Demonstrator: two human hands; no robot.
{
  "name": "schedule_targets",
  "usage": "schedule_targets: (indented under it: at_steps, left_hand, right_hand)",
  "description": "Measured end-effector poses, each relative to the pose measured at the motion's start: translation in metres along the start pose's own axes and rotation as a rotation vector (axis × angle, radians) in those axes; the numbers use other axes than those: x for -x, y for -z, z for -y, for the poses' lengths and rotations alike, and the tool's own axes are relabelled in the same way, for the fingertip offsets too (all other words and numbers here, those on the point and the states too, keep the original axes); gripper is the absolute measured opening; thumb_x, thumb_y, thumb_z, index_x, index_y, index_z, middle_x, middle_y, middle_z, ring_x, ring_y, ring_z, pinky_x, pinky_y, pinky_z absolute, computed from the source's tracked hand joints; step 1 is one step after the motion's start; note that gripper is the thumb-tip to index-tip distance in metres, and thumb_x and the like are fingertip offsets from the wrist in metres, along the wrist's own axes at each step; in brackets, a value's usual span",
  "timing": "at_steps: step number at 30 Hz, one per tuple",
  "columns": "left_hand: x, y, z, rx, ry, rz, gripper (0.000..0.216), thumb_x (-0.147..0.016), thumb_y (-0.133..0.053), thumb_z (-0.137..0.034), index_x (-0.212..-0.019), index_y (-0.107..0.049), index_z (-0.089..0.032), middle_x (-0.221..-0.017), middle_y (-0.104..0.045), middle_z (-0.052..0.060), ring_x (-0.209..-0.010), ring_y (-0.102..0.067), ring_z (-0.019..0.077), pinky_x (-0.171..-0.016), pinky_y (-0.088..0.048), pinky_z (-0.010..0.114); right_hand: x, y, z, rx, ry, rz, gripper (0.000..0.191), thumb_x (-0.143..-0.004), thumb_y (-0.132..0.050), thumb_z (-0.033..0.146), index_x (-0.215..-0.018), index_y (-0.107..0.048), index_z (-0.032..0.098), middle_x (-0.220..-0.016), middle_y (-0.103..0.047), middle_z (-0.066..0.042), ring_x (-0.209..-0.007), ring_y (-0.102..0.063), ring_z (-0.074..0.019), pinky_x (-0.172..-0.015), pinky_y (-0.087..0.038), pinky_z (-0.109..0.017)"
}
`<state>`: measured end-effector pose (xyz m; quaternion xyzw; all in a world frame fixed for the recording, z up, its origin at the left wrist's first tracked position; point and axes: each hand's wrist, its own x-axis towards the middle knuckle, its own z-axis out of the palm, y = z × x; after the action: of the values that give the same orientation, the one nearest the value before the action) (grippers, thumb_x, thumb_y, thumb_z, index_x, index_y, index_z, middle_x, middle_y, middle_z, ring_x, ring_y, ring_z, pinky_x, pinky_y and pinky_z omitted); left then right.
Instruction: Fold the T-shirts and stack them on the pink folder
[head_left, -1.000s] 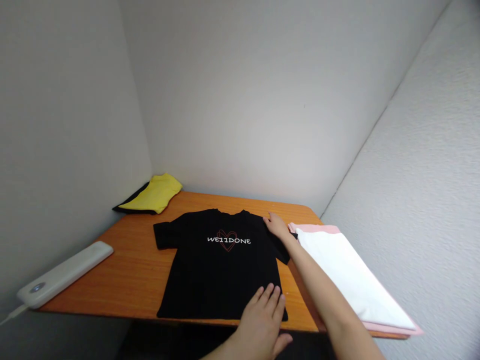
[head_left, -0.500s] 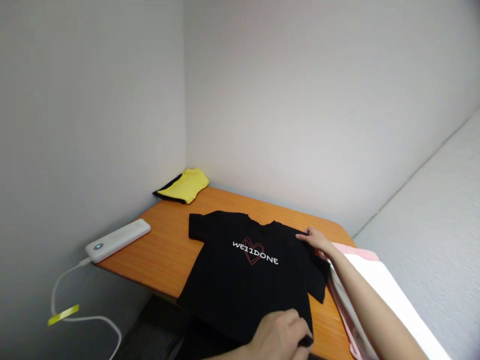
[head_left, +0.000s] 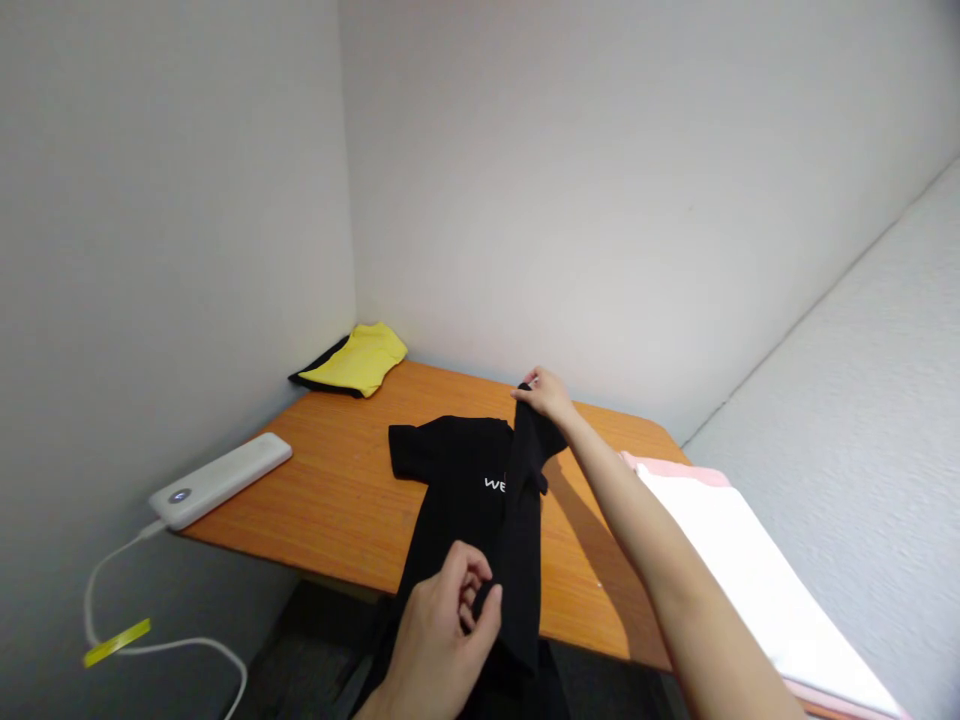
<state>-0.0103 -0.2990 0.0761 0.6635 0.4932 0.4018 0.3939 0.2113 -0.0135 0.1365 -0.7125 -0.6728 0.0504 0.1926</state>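
A black T-shirt (head_left: 465, 510) lies partly folded on the wooden table, its right side lifted over toward the middle. The fold covers most of the white chest lettering, and only its first letters show. At the far end my right hand (head_left: 547, 396) pinches the raised shoulder of the shirt, with the sleeve hanging below it. My left hand (head_left: 442, 635), close to the near table edge, is curled on the lower part of the shirt, holding the turned-over side between thumb and fingers. The shirt's near end hangs past the table edge.
A yellow and black folded garment (head_left: 360, 358) sits in the back left corner. A white power bank (head_left: 225, 480) with a cable (head_left: 180, 645) lies at the left edge. White and pink cloth (head_left: 742, 560) is at the right. Walls border the back and left of the table (head_left: 345, 500).
Both hands have moved left, carrying the shirt's right side over its middle. The flat shirt is now partly folded, and the heart print is hidden.
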Motion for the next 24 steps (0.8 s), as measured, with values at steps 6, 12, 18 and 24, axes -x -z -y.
schedule_targets:
  at_steps: [6,12,18,24]
  left_hand:
    - [0.016,0.035,0.049,-0.262,0.207,-0.147,0.015,-0.091,-0.043,-0.038,-0.092,-0.049,-0.025,-0.067,-0.057,-0.004,-0.058,-0.060,0.0139,-0.057,-0.040,0.022]
    - [0.025,0.044,0.077,-0.392,0.230,-0.102,0.015,-0.094,-0.038,-0.037,-0.094,-0.047,-0.025,-0.069,-0.061,-0.003,-0.063,-0.064,0.0165,-0.061,-0.040,0.024]
    - [0.026,0.047,0.080,-0.539,0.240,-0.086,0.020,-0.097,-0.035,-0.038,-0.088,-0.045,-0.024,-0.070,-0.063,0.000,-0.064,-0.065,0.0180,-0.059,-0.037,0.025]
    - [0.026,0.047,0.086,-0.431,0.221,-0.061,0.014,-0.097,-0.035,-0.031,-0.101,-0.046,-0.023,-0.078,-0.066,0.001,-0.064,-0.065,0.0163,-0.062,-0.040,0.025]
  right_hand:
    - [0.008,-0.084,0.098,0.060,0.055,0.103,0.036,-0.080,-0.070,0.027,-0.111,-0.055,0.016,-0.106,-0.066,-0.013,-0.101,-0.063,-0.0268,-0.080,-0.047,-0.034]
    - [0.016,-0.111,0.115,0.052,0.098,0.173,0.038,-0.089,-0.061,0.036,-0.119,-0.052,0.014,-0.113,-0.065,-0.018,-0.108,-0.061,-0.0285,-0.086,-0.047,-0.037]
    - [0.008,-0.081,0.076,-0.004,0.134,0.329,0.039,-0.088,-0.059,0.052,-0.102,-0.064,0.015,-0.104,-0.068,-0.014,-0.101,-0.063,-0.0280,-0.084,-0.048,-0.036]
    - [0.015,-0.059,0.042,-0.118,0.105,0.622,0.021,-0.072,-0.078,0.032,-0.081,-0.069,0.016,-0.087,-0.070,-0.007,-0.090,-0.066,-0.0258,-0.080,-0.053,-0.035]
